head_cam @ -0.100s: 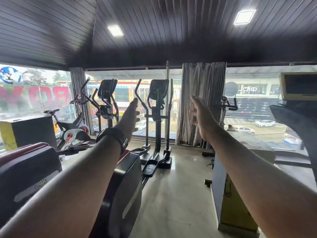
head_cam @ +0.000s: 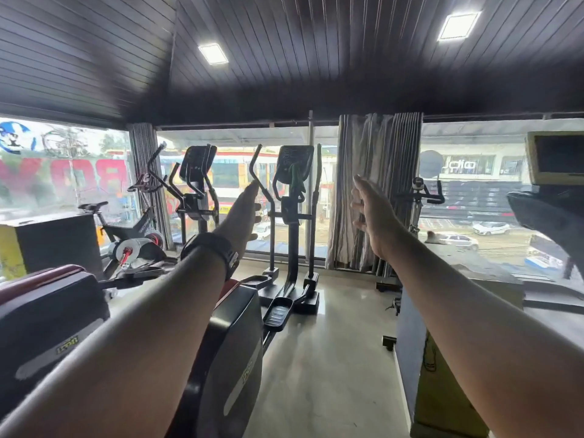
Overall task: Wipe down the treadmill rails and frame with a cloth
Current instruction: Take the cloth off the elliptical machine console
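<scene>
Both my arms stretch straight out in front of me at chest height. My left hand [head_cam: 243, 213], with a dark watch on the wrist, has its fingers straight and holds nothing. My right hand [head_cam: 374, 213] is also flat with fingers extended and empty. No cloth shows in the head view. At the far right edge stands part of a machine with a yellow-framed console screen [head_cam: 554, 158] and a dark housing [head_cam: 550, 222]; I cannot tell whether it is the treadmill.
Two elliptical trainers [head_cam: 292, 216] stand by the window ahead, a spin bike [head_cam: 132, 235] to the left. A black and red machine housing [head_cam: 234, 358] sits below my left arm. A yellow-and-grey cabinet [head_cam: 420, 374] stands under my right arm. Pale tiled floor [head_cam: 331, 358] runs between them.
</scene>
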Available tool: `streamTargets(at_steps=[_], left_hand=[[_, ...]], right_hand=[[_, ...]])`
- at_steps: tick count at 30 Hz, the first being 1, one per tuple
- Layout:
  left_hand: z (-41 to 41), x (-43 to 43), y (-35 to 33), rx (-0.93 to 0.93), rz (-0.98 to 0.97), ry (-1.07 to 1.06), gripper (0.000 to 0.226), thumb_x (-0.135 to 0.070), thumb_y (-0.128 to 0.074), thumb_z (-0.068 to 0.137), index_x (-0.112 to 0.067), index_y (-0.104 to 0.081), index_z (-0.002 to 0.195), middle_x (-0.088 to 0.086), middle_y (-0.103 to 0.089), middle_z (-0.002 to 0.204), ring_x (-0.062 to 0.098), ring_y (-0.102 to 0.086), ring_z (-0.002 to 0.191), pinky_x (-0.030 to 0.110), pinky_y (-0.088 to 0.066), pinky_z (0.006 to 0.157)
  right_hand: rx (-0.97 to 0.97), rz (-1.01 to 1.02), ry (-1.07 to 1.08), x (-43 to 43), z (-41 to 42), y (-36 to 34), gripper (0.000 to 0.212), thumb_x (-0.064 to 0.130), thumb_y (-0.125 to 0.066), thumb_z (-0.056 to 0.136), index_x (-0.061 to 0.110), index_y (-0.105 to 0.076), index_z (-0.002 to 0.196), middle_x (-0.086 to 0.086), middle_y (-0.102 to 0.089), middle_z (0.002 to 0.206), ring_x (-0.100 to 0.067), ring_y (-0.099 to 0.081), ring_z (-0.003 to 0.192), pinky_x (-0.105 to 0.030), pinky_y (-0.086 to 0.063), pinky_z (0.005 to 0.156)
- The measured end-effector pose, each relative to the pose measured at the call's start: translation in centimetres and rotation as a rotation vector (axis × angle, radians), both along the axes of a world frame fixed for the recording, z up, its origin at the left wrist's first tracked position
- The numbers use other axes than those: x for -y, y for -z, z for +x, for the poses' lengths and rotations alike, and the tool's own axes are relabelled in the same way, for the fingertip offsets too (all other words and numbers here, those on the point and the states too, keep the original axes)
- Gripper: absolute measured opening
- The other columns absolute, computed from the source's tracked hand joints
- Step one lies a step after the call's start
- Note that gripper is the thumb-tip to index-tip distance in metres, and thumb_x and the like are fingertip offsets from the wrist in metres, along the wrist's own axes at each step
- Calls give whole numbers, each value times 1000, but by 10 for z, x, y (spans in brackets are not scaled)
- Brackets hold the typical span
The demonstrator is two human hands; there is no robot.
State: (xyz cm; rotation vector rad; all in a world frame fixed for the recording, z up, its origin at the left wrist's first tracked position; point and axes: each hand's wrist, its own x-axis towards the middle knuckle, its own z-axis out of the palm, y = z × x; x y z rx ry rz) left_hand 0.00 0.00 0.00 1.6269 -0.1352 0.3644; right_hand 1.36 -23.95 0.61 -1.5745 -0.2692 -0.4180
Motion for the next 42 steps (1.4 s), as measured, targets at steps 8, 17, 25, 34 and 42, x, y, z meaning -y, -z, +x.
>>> streamTargets(at_steps=[8,17,25,34,42], left_hand=[[201,-17,-16,-48,117,3,33,-55,-34,103,-29,-45,120,2,-47,128,24,-47,118,41,-38,90],[397,1,-10,-72,145,-29,49,-51,-35,104,-19,-42,140,4,-47,132,24,-47,120,42,-39,92],[626,48,8,-61,140,-90,32,-42,-37,106,-20,-47,128,5,-48,131,24,-49,117,38,-38,82],[850,60,-17,-64,154,-148,29,-47,-37,104,-23,-46,117,4,-48,124,24,-47,117,39,-38,90],[1065,49,3,3,200,-148,41,-43,-37,106,-15,-49,132,3,-50,123,21,-47,114,37,-41,90]], right_hand=[[-54,-7,27,-27,203,-1,60,51,-45,105,21,-35,155,-8,-42,157,-28,-46,136,-41,-40,99],[-52,-54,7,-19,398,10,59,52,-45,104,23,-37,154,-6,-43,155,-22,-47,130,-42,-40,99],[-29,-150,-62,18,633,24,63,53,-47,102,19,-38,154,-8,-44,156,-27,-44,138,-50,-39,110],[-17,-166,-106,33,875,-2,61,53,-46,103,20,-38,154,-6,-45,155,-25,-43,140,-54,-35,116],[5,-205,-123,10,1091,11,61,53,-46,103,20,-38,154,-5,-42,157,-23,-43,140,-53,-34,117]])
